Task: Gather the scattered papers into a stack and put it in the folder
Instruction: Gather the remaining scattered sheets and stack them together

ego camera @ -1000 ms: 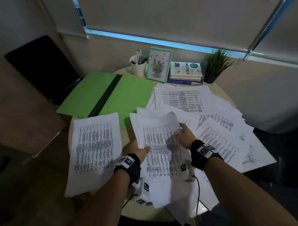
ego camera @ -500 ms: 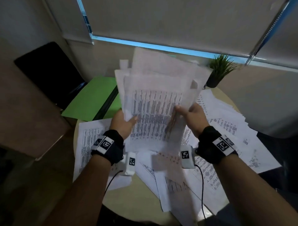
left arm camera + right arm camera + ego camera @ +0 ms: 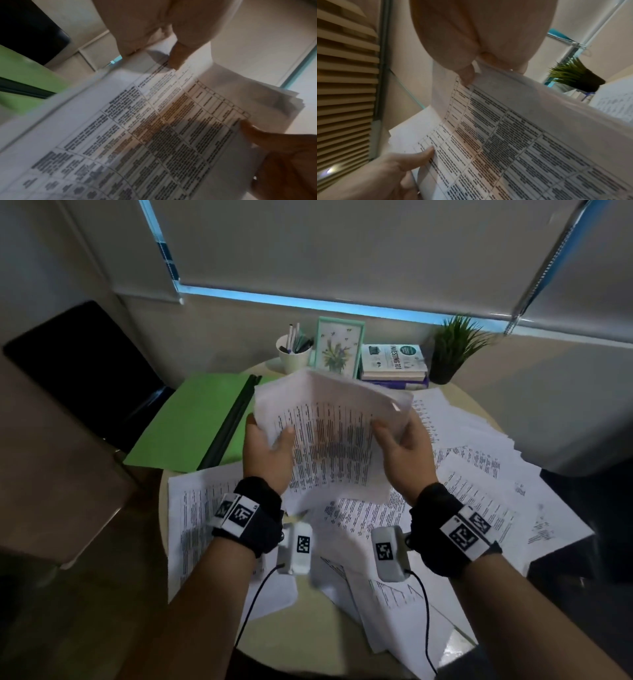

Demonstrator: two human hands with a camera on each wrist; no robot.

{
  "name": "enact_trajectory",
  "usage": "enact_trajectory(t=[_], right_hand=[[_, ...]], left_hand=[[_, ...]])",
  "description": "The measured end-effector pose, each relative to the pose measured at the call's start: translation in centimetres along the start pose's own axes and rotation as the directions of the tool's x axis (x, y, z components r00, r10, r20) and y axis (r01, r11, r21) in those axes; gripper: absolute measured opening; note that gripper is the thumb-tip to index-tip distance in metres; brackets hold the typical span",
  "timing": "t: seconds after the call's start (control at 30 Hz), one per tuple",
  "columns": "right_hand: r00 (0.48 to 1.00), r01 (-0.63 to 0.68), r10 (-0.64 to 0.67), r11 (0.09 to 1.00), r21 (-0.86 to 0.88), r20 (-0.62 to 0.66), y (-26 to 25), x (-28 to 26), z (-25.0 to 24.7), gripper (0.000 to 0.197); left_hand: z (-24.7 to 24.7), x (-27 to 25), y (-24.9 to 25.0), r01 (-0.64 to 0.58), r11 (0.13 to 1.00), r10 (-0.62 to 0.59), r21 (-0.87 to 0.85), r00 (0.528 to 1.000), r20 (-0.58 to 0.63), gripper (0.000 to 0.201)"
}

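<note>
Loose sheets (image 3: pixel 479 501): lower frame, scattered on surface (image 3: pixel 308 642).
Left hand (image 3: pixel 265 451), right hand (image 3: pixel 402 451): mid-frame, each pinching a side edge of the bundle (image 3: pixel 329 446), thumbs on top.
Handling: light, floppy, slippery; grip both long edges.
Folder (image 3: pixel 185 426): upper left, open.

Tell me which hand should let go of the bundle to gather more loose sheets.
Right, probably. Most loose sheets lie on the right hand's side; the left hand can keep holding the bundle.
</note>
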State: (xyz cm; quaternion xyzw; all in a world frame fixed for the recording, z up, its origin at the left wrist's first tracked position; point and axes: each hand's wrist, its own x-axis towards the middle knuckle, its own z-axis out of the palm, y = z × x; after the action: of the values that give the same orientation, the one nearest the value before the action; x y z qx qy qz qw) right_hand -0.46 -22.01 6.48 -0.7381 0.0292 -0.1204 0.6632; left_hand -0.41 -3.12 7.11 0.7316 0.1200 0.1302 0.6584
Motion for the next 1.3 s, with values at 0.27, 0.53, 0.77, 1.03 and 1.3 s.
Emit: enact_trajectory(t=[0.27, 0.53, 0.77, 1.03, 1.3], right_hand=[[0.960, 0.182, -0.155, 0.979, 0.095, -0.234, -3.8, -1.0, 1.6, 0.030], [0.951, -0.103, 0.054, 0.984, -0.147, -0.304, -0.4, -1.6, 3.2, 0.024], [0.878, 0.090, -0.188, 0.968, -0.234, -0.439, -4.0, -1.2, 4.9, 0.011], [0.877, -0.245, 0.088, 0.927, -0.283, -0.472, 3.2, -5.0, 5.3, 0.011], [0.833, -0.045, -0.107, 0.965, -0.258, -0.542, -0.6, -4.3, 6.2, 0.016]], left_hand=[[-0.4, 2.0, 2.9, -0.136, 0.974, 0.140, -0.182, 0.990, 0.010, 0.049], [-0.8, 4.4, 1.7, -0.033, 0.999, 0.031, 0.005, 0.977, 0.211, 0.038], [-1.4, 4.9, 3.0, -0.087, 0.990, 0.110, -0.111, 0.969, 0.223, 0.048], [-2.3, 4.8, -0.5, 0.122, 0.992, -0.129, 0.042, 0.929, 0.346, 0.035], [-2.0, 4.8, 1.3, -0.031, 0.992, 0.074, -0.124, 0.933, 0.354, 0.056]])
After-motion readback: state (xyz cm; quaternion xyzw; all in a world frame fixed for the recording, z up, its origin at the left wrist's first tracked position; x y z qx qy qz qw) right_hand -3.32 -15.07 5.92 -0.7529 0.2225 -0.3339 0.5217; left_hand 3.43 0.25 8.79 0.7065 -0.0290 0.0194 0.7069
